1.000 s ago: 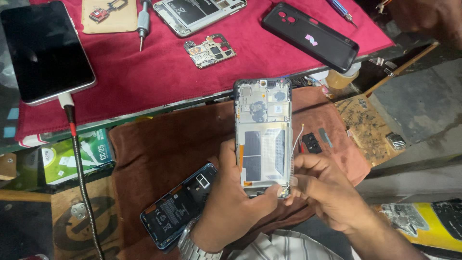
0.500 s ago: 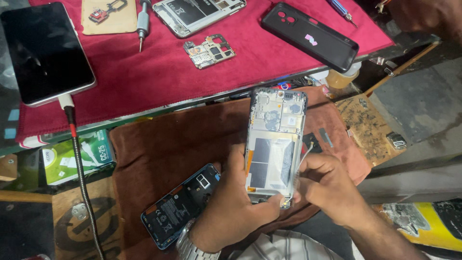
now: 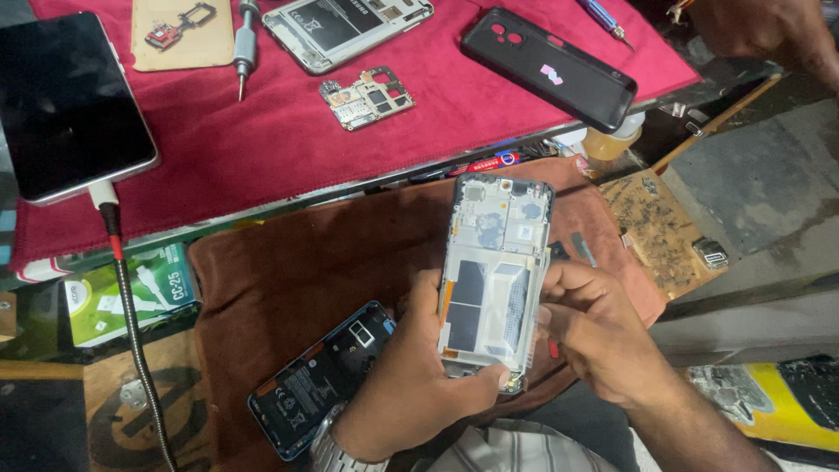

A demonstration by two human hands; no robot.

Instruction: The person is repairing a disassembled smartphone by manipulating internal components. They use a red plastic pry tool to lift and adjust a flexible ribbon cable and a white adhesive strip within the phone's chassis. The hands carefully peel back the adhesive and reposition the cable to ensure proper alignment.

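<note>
We hold the opened phone frame upright between both hands: our left hand has its fingers closed around the lower edge, and our right hand pinches the right edge. A dark back cover lies just left of the left fingers on the brown cloth.

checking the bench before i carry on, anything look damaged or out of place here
Nothing looks spilled or broken. The opened phone frame is held upright between the left hand and right hand. A loose circuit board lies bare on the red cloth.
</note>
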